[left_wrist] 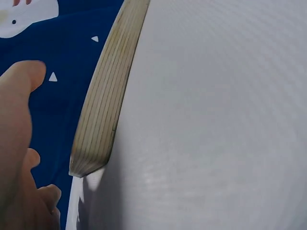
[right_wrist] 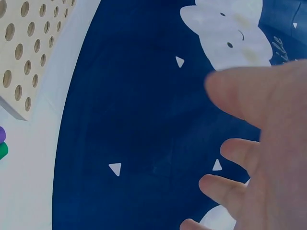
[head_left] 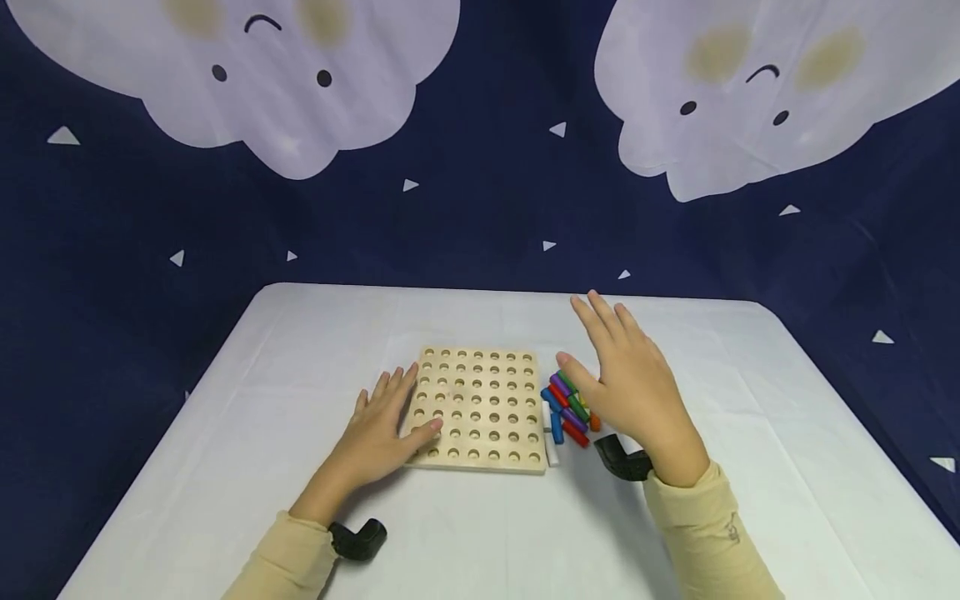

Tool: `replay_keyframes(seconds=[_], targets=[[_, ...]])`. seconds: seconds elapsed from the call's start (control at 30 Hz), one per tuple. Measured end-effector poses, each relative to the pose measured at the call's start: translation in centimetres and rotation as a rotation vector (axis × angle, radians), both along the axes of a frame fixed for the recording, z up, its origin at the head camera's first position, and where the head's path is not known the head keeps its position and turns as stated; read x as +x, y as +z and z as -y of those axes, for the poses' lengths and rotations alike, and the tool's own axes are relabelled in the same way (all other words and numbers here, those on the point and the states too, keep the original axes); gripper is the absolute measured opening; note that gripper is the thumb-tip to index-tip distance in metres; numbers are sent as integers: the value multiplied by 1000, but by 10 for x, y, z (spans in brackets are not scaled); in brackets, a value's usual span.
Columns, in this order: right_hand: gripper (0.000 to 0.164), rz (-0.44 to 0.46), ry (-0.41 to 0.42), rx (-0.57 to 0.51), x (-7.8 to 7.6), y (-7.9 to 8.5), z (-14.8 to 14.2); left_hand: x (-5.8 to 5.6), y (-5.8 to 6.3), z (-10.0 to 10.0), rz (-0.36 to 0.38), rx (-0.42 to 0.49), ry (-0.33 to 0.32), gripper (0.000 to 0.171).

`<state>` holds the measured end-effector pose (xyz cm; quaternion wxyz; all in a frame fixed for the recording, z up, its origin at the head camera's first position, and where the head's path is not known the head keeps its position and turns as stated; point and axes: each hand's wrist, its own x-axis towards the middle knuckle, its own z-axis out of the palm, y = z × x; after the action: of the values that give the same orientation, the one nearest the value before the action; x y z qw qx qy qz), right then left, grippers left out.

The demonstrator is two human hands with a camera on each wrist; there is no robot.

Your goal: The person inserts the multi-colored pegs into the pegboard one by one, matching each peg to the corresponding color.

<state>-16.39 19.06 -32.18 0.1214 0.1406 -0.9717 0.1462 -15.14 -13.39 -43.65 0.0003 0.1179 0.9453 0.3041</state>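
- Your left hand (head_left: 375, 437): fingers spread, nothing gripped. It's at the near side edge of the board, thumb out over the near corner holes. Contact with the wood — can't tell.
- Your right hand (head_left: 633, 383): fingers apart and extended, holding nothing, raised above the tabletop. Thumb points in toward the peg pile.
- Wooden board (head_left: 476, 408): between your hands, directly right of your left one. Pale, square, rows of round holes; lies flat. Left wrist view gets its layered side edge.
- Peg pile (head_left: 577, 407): just beyond the board's right edge, left of your right palm and below its thumb. Red, blue, purple, green, yellow and orange — lying on their sides, bunched together.
- White pegs (head_left: 552, 451): on the left-hand side of that pile, right by the board's edge, farther from your right hand than the orange peg (head_left: 596, 422).
- Black wrist pieces: one at your left wrist (head_left: 358, 540), one at your right (head_left: 622, 458), both on the inner side by the beige sleeves (head_left: 708, 525).
- White table (head_left: 480, 533) under both hands; navy cloth with clouds (head_left: 495, 167) beyond your fingertips.
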Motion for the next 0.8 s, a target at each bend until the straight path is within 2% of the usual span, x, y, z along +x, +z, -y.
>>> replay_keyframes(seconds=[0.23, 0.43, 0.63, 0.8], targets=[[62, 38, 32, -107, -7, 2, -9, 1, -9, -1, 28, 9, 15, 110], [60, 108, 31, -165, -14, 2, -15, 3, -14, -3, 0, -67, 30, 125], [60, 189, 2, -159, -23, 0, -24, 3, -16, -3, 7, -108, 20, 140], [58, 339, -42, -105, -32, -11, -39, 2, -18, -5, 14, -129, 2, 146]])
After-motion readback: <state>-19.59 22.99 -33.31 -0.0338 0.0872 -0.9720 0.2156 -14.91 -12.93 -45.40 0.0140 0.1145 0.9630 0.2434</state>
